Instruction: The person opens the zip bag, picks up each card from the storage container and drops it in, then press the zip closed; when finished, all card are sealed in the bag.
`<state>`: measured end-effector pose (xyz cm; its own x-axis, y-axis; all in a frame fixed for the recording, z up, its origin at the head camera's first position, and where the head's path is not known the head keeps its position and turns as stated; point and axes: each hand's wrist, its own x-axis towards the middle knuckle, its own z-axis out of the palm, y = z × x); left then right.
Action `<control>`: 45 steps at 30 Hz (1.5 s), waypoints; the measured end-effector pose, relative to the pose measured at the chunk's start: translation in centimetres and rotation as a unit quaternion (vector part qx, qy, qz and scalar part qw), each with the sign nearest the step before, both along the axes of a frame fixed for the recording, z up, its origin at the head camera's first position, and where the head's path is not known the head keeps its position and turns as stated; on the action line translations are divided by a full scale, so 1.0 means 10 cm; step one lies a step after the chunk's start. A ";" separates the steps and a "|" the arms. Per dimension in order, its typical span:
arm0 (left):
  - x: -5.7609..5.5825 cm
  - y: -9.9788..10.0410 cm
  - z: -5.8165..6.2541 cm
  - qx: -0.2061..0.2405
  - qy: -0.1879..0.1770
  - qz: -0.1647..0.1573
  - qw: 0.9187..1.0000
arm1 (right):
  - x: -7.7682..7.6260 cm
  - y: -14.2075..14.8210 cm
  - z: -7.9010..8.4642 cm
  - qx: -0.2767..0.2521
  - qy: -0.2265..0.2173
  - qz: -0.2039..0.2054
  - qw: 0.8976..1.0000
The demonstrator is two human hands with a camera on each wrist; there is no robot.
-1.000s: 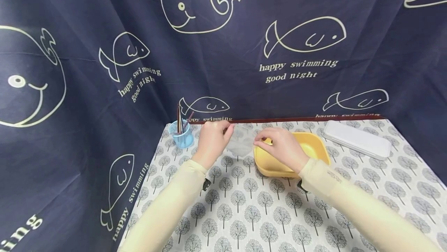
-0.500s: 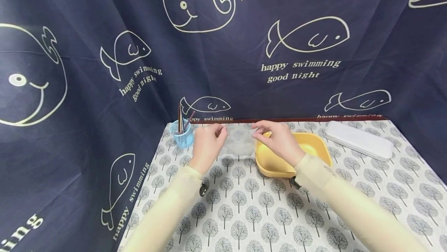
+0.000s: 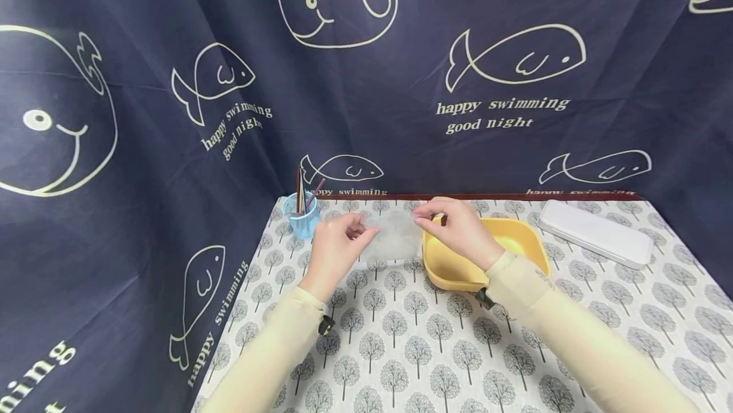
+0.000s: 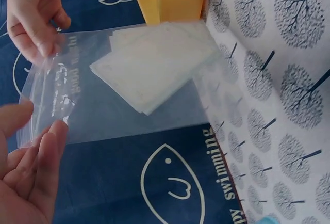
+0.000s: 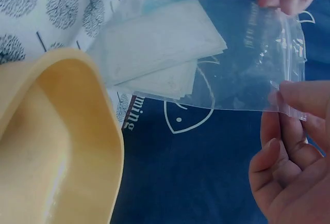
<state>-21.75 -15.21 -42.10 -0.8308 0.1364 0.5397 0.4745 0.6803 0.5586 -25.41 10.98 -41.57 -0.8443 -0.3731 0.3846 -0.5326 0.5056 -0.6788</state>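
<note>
A clear zip-lock bag [image 4: 129, 79] stretches between my two hands. Several pale, flat rectangular sheets [image 5: 154, 41] lie inside it; their exact kind is unclear. My right hand [image 3: 458, 228] pinches one end of the zip edge between thumb and fingers, as the right wrist view [image 5: 296, 136] shows. At the other end of that edge, my left hand [image 3: 338, 247] holds the corner, with its thumb [image 4: 18, 116] and fingers close around the plastic. In the head view the bag [image 3: 395, 238] hangs above the table, left of the yellow basin.
A yellow basin [image 3: 523, 238] stands beneath and beside my right hand. Behind my left hand is a blue cup [image 3: 303, 225] with several thin sticks. A white case [image 3: 595, 233] lies at the back right of the tree-print cloth [image 3: 418, 362]. A navy curtain [image 3: 366, 101] hangs behind.
My left hand has shifted left and a little toward me, away from my right hand. The bag now spreads wider between them. My right hand has moved slightly, and the head view has shifted.
</note>
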 end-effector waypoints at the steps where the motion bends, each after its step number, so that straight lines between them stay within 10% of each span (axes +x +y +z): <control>1: 0.01 0.00 -0.01 -0.003 0.004 0.004 1.000 | 0.00 0.00 -0.01 -0.001 0.000 0.003 1.000; 20: 0.02 -0.04 -0.04 -0.050 0.081 0.046 0.994 | 0.00 -0.30 -0.10 -0.009 0.007 0.066 0.998; 30: 0.01 0.04 0.05 -0.059 0.020 -0.049 0.997 | 0.02 -0.46 -0.08 0.014 0.054 0.073 0.996; 45: -0.01 0.16 -0.09 -0.055 0.049 -0.061 0.995 | 0.03 -0.46 -0.13 0.053 0.150 0.078 0.984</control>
